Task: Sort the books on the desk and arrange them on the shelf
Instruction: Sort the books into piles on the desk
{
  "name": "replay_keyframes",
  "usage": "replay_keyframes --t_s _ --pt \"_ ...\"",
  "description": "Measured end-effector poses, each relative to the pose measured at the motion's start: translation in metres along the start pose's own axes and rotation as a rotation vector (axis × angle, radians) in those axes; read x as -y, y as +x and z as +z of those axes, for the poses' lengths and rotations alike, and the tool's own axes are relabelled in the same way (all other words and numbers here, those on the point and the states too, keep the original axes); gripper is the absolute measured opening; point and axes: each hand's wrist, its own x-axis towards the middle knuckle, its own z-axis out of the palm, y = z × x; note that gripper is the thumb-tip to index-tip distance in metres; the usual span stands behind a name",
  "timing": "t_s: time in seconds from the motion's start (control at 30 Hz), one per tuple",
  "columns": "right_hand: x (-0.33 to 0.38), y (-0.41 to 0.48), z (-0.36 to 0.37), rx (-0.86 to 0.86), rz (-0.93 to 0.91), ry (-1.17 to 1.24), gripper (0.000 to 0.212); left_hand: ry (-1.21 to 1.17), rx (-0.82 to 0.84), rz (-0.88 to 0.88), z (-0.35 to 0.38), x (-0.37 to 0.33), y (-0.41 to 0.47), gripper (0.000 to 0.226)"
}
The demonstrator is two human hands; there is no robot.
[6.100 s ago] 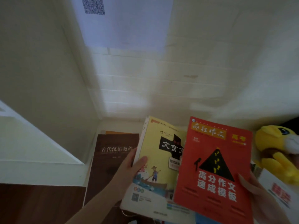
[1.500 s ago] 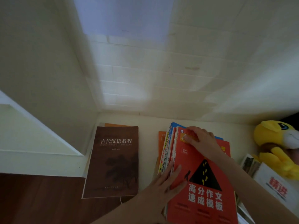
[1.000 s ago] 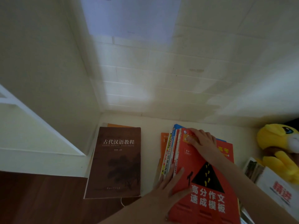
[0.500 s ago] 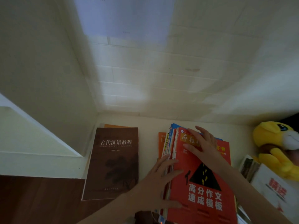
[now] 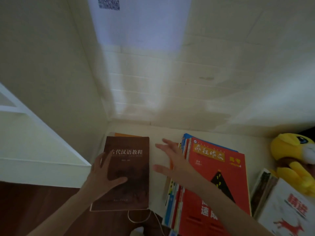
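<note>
The left hand (image 5: 105, 174) has left the red-topped stack (image 5: 226, 166) and lies flat on the brown book (image 5: 131, 167) at its nine o'clock. The right hand (image 5: 172, 160), spread and empty, follows. This book probably goes next.

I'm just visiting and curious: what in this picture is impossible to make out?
All from the head view:
Books beneath the red book: its cover hides them; only edges show.
Orange book: a strip shows; the brown book covers the rest.
Plush toy: cut off by the right edge.
White book: blurred, cut by the bottom edge.
Printed code: cut by the top edge, too blurred to read.
</note>
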Motion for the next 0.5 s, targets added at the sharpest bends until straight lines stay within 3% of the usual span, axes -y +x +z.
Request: replay_keyframes --t_s 0.1,0.23,0.43,0.5 --pt "0.013 0.025 0.042 0.105 0.106 0.047 0.100 -0.067 -0.020 -0.133 0.004 0.012 0.002 0.119" --pt "0.004 0.054 0.085 0.210 0.420 0.149 0.137 -0.115 0.053 -0.220 0.002 0.016 0.009 0.120" --pt "-0.013 0.067 0.111 0.086 0.647 0.229 0.144 -0.229 0.069 -0.252 0.000 0.018 0.012 0.130" --pt "-0.012 0.069 0.115 0.055 0.670 0.259 0.141 -0.316 0.052 -0.287 -0.001 0.016 0.012 0.117"
